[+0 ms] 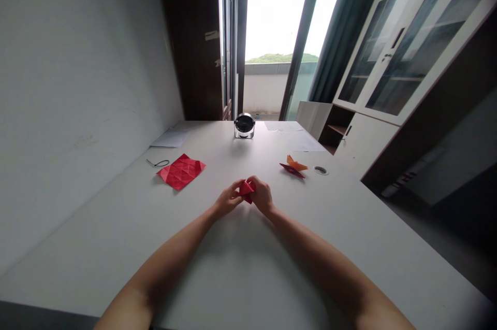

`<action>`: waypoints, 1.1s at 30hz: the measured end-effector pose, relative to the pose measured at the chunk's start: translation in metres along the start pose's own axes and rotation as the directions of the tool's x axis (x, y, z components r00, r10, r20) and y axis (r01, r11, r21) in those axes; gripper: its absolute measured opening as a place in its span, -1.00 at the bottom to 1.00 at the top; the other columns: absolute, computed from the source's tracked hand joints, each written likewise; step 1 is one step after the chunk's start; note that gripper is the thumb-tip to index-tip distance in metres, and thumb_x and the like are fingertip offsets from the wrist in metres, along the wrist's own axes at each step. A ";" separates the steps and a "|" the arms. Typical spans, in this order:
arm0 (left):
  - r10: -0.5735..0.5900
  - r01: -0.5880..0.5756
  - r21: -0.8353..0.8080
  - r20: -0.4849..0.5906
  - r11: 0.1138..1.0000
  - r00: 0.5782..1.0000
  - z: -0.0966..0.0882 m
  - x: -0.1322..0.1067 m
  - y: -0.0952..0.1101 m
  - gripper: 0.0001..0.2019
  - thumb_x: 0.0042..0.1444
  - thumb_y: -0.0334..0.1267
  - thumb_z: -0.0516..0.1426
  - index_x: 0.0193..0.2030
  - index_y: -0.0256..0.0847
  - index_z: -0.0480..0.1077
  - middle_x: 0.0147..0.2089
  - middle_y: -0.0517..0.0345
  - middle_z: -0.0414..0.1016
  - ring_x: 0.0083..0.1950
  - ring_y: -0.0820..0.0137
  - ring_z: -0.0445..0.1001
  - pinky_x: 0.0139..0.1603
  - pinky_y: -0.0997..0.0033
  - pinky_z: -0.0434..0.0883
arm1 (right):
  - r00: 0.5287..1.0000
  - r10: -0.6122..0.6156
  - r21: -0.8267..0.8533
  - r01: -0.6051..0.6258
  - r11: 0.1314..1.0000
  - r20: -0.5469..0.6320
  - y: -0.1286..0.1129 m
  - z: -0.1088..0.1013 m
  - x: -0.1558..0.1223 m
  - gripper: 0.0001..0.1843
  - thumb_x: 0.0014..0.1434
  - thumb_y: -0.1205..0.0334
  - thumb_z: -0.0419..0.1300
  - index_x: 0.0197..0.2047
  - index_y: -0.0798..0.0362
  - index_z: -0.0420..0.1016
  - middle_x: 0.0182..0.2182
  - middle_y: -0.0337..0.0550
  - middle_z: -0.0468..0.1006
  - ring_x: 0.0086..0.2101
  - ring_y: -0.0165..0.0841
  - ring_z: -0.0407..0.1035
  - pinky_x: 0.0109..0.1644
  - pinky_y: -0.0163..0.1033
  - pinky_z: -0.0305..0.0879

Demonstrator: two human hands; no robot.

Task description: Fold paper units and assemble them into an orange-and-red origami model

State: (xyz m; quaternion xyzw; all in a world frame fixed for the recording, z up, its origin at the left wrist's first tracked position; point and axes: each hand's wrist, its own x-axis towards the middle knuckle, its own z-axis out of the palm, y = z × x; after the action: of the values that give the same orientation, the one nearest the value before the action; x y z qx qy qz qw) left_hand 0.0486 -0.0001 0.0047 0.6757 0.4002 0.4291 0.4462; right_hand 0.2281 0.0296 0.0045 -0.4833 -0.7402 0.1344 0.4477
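A small folded piece of red paper (246,190) is held between my two hands just above the middle of the white table. My left hand (230,199) pinches its left side with thumb and fingers. From the right, my right hand (261,194) grips it, the fingers curled over its upper edge. Part of the paper is hidden behind the fingers. To the left lies an opened red sheet (180,171) covered in crease lines. On the right rest an orange folded paper piece (297,163) and a dark red folded paper piece (292,170), close together.
A small round black fan (244,124) on a metal stand is at the table's far end. White sheets (301,139) lie at the back right and another paper (171,138) at the back left. A black cable tie (160,163) and a round cable hole (321,170) flank the work area.
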 end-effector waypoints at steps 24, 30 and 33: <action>-0.230 0.017 -0.683 -0.222 0.731 0.947 -0.020 0.012 -0.010 -0.59 -0.07 -0.40 0.19 -0.01 -0.36 0.51 -0.05 -0.13 0.61 -0.06 0.20 0.56 0.06 0.16 0.43 | 0.937 -0.112 0.634 -0.133 0.762 0.331 -0.001 0.002 0.004 -0.64 0.16 0.02 0.30 -0.05 0.06 0.50 -0.23 -0.09 0.60 -0.25 -0.28 0.49 -0.15 -0.18 0.40; -0.198 0.012 -0.628 -0.228 0.778 0.953 -0.018 0.012 -0.014 -0.64 0.07 -0.19 0.21 -0.03 -0.33 0.52 -0.11 -0.09 0.62 -0.11 0.20 0.57 0.00 0.16 0.47 | 0.966 0.007 0.571 -0.158 0.806 0.257 0.005 0.005 0.008 -0.68 0.17 -0.04 0.25 -0.28 0.08 0.53 -0.39 -0.12 0.58 -0.34 -0.26 0.46 -0.17 -0.13 0.40; -0.155 0.024 -0.511 -0.215 0.859 0.964 -0.014 0.012 -0.016 -0.58 0.07 -0.08 0.28 -0.02 -0.35 0.52 -0.15 -0.08 0.62 -0.16 0.23 0.58 -0.03 0.18 0.48 | 0.974 0.023 0.533 -0.144 0.834 0.227 0.008 0.008 0.009 -0.73 0.15 0.00 0.24 -0.26 0.06 0.48 -0.40 -0.17 0.55 -0.36 -0.30 0.42 -0.21 -0.17 0.38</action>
State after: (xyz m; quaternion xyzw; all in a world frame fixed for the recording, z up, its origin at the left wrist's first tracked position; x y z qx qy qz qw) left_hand 0.0370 0.0189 -0.0043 0.4569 0.3581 0.5784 0.5731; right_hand 0.2251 0.0428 -0.0008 -0.3508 -0.6924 0.4097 0.4792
